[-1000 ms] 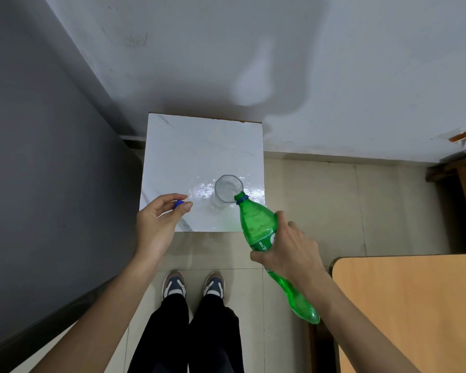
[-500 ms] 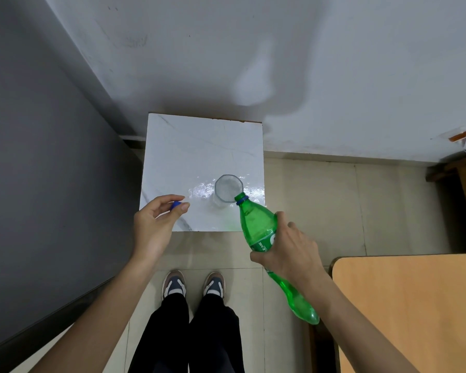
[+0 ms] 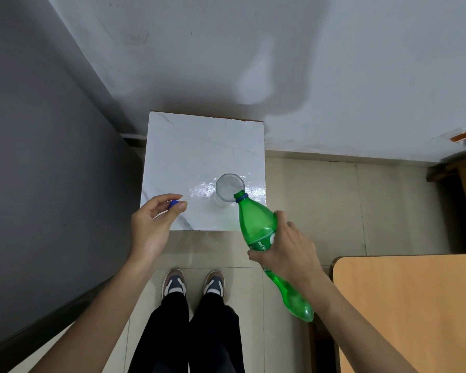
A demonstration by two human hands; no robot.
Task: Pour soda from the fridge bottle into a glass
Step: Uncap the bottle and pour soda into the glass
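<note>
A clear glass [image 3: 228, 188] stands near the front right corner of a small white marble-topped table [image 3: 194, 152]. My right hand [image 3: 288, 244] grips a green soda bottle [image 3: 257, 224] around its label, tilted steeply so its open mouth rests over the glass's near rim. My left hand [image 3: 152, 224] hovers at the table's front left corner, pinching the blue bottle cap [image 3: 174, 203] between thumb and forefinger. Whether liquid flows into the glass is too faint to tell.
A grey wall [image 3: 38, 157] runs along the left and a white wall [image 3: 253, 63] behind the table. A wooden tabletop [image 3: 409, 313] sits at the lower right. My shoes [image 3: 193, 284] stand on the tiled floor just below the table.
The left hand with the cap has drifted slightly left and back from the glass. The bottle stays tilted at the glass's rim, almost unmoved.
</note>
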